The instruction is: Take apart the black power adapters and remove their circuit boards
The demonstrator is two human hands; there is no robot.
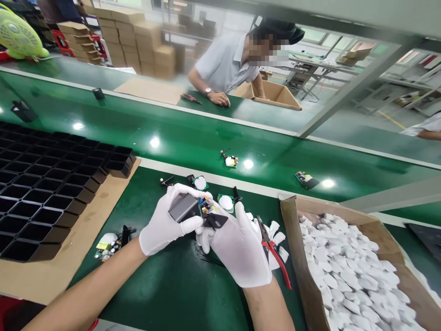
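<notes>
Above the green tabletop (155, 294), the left hand (159, 224) is wearing a white glove, and its fingers (192, 224) are holding a black case (183, 208). The gloved right hand (239, 248) is holding a small circuit board (207, 207) with a black end piece (217, 220), right at the case's end. Just past them, two more boards (226, 203) are lying. To the right, red-handled pliers (275, 255) are resting near a cardboard box (289, 220) full of white pieces (351, 271). Leftward, black boxes (55, 223) are standing in rows.

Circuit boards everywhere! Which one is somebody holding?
The circuit board at the mouth of the dark case, between the gloved left hand and right hand. It's held up, while the other boards lie on green surfaces.
</notes>
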